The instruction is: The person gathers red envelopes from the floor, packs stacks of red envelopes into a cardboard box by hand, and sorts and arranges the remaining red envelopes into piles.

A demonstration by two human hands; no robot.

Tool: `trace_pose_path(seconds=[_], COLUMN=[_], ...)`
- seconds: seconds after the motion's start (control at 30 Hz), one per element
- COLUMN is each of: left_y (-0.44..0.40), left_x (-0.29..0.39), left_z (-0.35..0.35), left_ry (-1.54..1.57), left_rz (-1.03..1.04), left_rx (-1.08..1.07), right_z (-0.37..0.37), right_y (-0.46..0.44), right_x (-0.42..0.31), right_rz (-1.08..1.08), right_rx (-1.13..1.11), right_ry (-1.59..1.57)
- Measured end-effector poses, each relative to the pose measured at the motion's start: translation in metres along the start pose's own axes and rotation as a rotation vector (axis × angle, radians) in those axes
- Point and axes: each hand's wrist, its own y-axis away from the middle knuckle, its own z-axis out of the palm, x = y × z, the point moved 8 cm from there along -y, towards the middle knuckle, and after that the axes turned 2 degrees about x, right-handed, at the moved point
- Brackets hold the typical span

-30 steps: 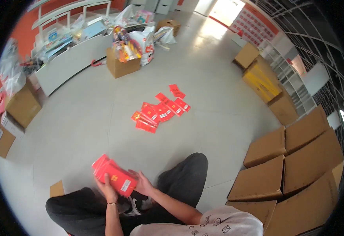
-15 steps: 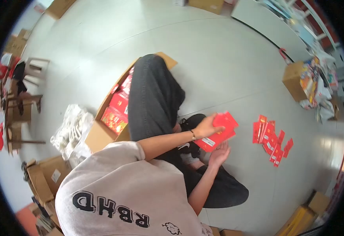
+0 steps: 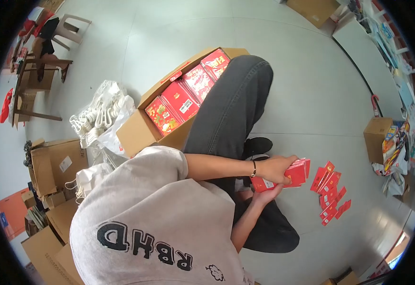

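Observation:
A stack of red envelopes (image 3: 297, 174), slightly fanned at its far end, is held between both my hands. My left hand (image 3: 275, 169), with a dark bracelet at the wrist, lies over the top of the stack with its fingers and thumb gripping it. From below, my right hand (image 3: 267, 194) supports the near side, its fingers partly hidden under the envelopes. Further right on the floor lies a loose, overlapping spread of red envelopes (image 3: 330, 194).
Beside my raised knee stands an open cardboard box (image 3: 130, 134) with red packs (image 3: 178, 100) in rows. A bundle of white cords (image 3: 104, 110) lies left of it. More cartons (image 3: 55, 166) are at left, another box (image 3: 377, 137) at far right.
My right hand, earlier palm up with fingers apart beside the envelopes, now holds the stack from below. My left hand has turned over its top. The whole view has shifted.

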Motion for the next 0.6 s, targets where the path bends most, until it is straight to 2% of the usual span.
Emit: trace_pose_path(seconds=[0.13, 0.17, 0.2, 0.27, 0.33, 0.37, 0.4, 0.43, 0.5, 0.53, 0.6], left_y=[0.034, 0.045, 0.058, 0.086, 0.119, 0.138, 0.162, 0.176, 0.201, 0.212, 0.235], left_x=[0.027, 0.033, 0.04, 0.056, 0.065, 0.058, 0.052, 0.043, 0.018, 0.0, -0.062], left_z=[-0.014, -0.023, -0.033, -0.068, -0.118, -0.137, -0.167, -0.193, -0.239, -0.254, -0.277], left_ry=[0.084, 0.101, 0.116, 0.297, 0.386, 0.763, 0.773, 0.869, 1.058, 1.154, 1.169], left_rz=[0.09, 0.062, 0.037, 0.044, 0.035, -0.058, -0.15, -0.158, -0.205, -0.25, -0.371], left_rx=[0.021, 0.073, 0.125, 0.181, 0.293, 0.382, 0.571, 0.596, 0.681, 0.738, 0.866], right_z=[0.022, 0.015, 0.011, 0.039, 0.063, 0.089, 0.108, 0.105, 0.062, 0.055, 0.032], right_y=[0.019, 0.022, 0.027, 0.044, 0.034, 0.023, 0.021, 0.013, -0.032, -0.037, -0.043], right_x=[-0.016, -0.018, -0.02, -0.041, -0.054, -0.056, -0.061, -0.053, 0.0, 0.015, 0.051], right_rz=[0.108, 0.11, 0.118, -0.048, -0.095, -0.027, 0.04, 0.038, 0.138, 0.136, 0.3], right_rx=[-0.073, -0.054, -0.057, -0.48, -0.44, -0.675, -0.909, -0.911, -0.374, -0.379, -0.18], right_ry=[-0.176, -0.007, -0.005, -0.006, 0.034, -0.118, -0.273, -0.273, -0.215, -0.219, -0.231])
